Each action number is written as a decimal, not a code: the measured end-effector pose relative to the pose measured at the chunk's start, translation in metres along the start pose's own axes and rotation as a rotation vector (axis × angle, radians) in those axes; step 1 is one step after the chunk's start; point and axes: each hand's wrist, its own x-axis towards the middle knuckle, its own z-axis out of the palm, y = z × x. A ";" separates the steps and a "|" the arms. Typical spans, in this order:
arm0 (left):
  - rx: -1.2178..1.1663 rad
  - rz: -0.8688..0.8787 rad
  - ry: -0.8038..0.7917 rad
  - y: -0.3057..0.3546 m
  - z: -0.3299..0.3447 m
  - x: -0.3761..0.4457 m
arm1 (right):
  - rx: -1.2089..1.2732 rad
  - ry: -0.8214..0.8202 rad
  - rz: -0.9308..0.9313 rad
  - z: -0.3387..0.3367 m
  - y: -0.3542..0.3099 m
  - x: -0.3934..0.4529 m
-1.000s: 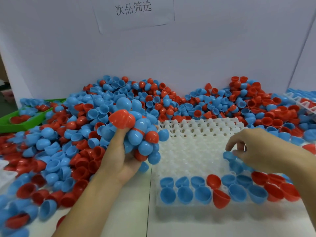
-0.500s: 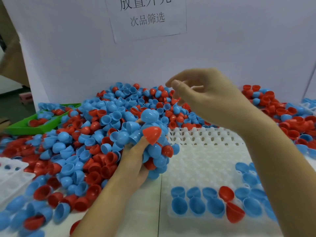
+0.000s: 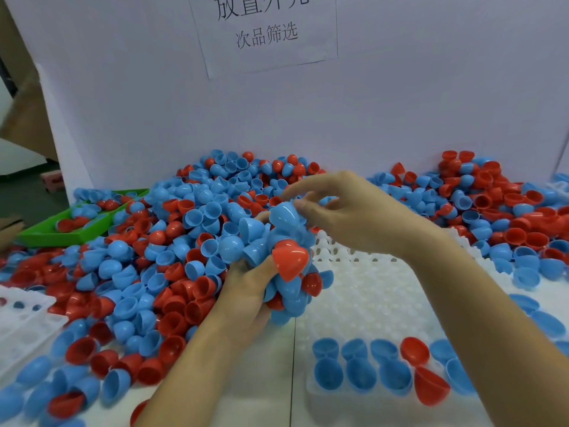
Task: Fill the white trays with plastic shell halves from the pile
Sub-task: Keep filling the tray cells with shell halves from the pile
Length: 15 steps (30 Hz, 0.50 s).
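Blue and red shell halves (image 3: pixel 172 263) lie heaped behind and left of your white tray (image 3: pixel 369 291) (its near row is already seated). Your left hand (image 3: pixel 246 291) grips a clutch of halves (image 3: pixel 277 257) above the tray's left edge, while your right hand (image 3: pixel 348 211) pinches the top blue half (image 3: pixel 284 214).

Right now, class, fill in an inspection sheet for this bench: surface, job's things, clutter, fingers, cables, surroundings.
Surface: white table, mostly covered.
Job's things: white tray, two near rows partly filled; big red and blue pile; second tray at left.
Clutter: green bin with shells.
Fingers: left hand grips a handful; right hand fingers pinch a blue shell atop it.
Cables: nothing seen.
Surroundings: white backboard with paper sign.
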 end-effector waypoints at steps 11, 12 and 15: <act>-0.120 -0.112 0.075 0.005 -0.005 -0.001 | 0.166 0.118 0.084 -0.001 0.009 -0.001; -0.134 -0.108 0.075 0.006 -0.005 0.000 | 0.173 0.122 0.097 0.000 0.009 0.000; -0.211 -0.148 0.106 0.006 -0.007 0.003 | 0.229 0.127 0.130 0.005 0.010 0.002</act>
